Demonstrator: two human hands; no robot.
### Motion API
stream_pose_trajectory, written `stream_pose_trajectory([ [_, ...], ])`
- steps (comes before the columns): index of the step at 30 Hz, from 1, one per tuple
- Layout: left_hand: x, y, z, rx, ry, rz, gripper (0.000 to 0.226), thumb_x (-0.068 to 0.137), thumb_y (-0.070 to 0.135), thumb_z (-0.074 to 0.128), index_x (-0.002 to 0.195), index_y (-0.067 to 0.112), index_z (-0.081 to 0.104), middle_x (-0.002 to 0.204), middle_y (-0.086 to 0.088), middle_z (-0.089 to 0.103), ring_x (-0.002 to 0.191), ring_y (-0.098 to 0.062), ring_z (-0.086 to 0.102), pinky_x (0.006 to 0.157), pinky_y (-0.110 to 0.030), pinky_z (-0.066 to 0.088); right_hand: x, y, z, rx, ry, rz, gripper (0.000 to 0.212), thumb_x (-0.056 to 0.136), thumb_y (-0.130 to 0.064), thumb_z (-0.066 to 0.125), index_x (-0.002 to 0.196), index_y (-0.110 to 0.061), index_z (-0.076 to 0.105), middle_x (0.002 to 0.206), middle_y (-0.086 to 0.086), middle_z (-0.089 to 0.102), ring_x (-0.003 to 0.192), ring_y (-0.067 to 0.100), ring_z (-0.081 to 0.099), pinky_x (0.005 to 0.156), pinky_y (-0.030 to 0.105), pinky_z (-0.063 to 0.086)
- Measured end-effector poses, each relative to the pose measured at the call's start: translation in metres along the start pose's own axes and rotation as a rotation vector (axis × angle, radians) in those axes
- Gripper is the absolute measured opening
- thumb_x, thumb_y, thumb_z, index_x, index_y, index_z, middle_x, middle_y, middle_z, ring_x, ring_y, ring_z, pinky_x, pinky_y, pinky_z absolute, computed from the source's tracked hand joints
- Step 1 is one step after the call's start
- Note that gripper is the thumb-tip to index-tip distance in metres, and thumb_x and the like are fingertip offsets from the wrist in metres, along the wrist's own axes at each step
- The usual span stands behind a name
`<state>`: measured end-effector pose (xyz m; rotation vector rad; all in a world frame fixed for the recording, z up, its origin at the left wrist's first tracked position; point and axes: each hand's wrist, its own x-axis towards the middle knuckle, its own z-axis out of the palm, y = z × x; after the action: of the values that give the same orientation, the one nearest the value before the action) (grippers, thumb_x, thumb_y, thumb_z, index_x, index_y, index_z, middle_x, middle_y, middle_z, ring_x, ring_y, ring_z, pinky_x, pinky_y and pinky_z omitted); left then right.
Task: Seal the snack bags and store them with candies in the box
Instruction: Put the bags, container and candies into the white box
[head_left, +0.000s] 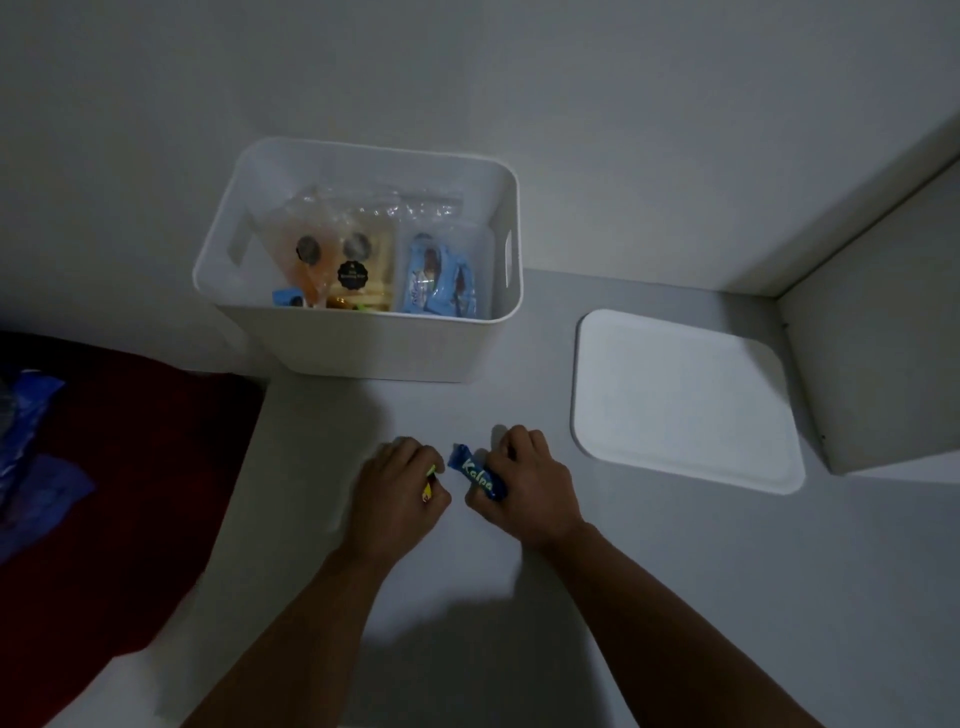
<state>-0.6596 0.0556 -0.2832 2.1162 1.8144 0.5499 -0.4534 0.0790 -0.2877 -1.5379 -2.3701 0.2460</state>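
Gripping a blue candy bar (477, 473) in the right hand (524, 483) and a small yellow-wrapped candy (429, 480) in the left hand (397, 488), low over the tabletop (519, 597), probably gathered for dropping together. Straight ahead, white box (363, 343) open, snack bags (343, 260) already upright inside; lid (685, 400) off, set aside right of the hands, keeping the opening free.

A dark red cloth (104, 493) covered the left side of the pale table (467, 597), with crumpled blue plastic (26, 415) lying on it at the far left edge. A white cabinet (883, 338) stood at the right, against the wall (467, 67).
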Motion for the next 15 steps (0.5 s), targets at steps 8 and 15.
stream_pose_trajectory([
  [8, -0.008, 0.021, -0.017, -0.300, -0.001, -0.205, 0.013, 0.073, 0.026, 0.063, 0.083, 0.029, 0.057, 0.084, 0.013, 0.058, 0.073, -0.009, 0.056, 0.064, -0.033, 0.050, -0.016, -0.003, -0.017, -0.001, -0.148, 0.080, 0.036, 0.074, -0.055, 0.073, 0.095, -0.026, 0.071, 0.088, -0.004, 0.056, 0.080, 0.016, 0.055, 0.050, 0.022, 0.035],
  [15, 0.005, 0.068, -0.096, -0.582, 0.133, -0.324, 0.022, 0.082, 0.018, 0.071, 0.085, 0.032, 0.054, 0.080, 0.011, 0.061, 0.078, -0.010, 0.061, 0.069, -0.039, 0.056, 0.002, -0.041, -0.105, 0.284, 0.026, 0.305, 0.020, 0.073, -0.046, 0.065, 0.074, -0.028, 0.055, 0.085, -0.013, 0.045, 0.077, 0.011, 0.047, 0.054, 0.023, 0.036],
])
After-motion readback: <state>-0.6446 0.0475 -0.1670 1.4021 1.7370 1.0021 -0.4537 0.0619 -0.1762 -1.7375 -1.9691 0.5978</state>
